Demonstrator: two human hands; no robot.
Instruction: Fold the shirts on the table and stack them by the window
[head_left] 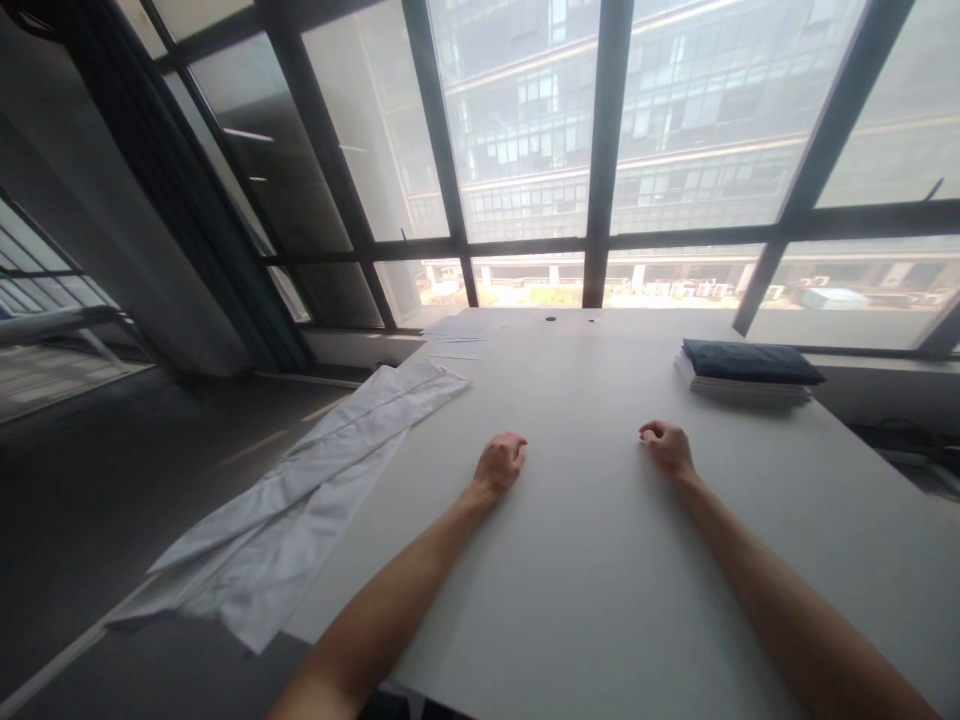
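Both of my hands rest on a white table (570, 560), set apart from each other. My left hand (501, 460) is loosely curled, with no object showing in it. Curled in much the same way, my right hand (667, 447) also shows nothing in its fingers. To the left, a wrinkled light-coloured cloth (300, 490) lies along the table edge and hangs down over the side. Beyond my right hand sits a folded stack, with a dark navy folded cloth (750, 361) on top of white layers (742, 388).
White sheets (457, 328) lie at the table's far left corner. A small dark round hole (550, 319) shows near the back edge. Large framed windows (525, 130) rise behind the table, and a dark curtain (187, 200) hangs at the left above the grey floor (150, 440).
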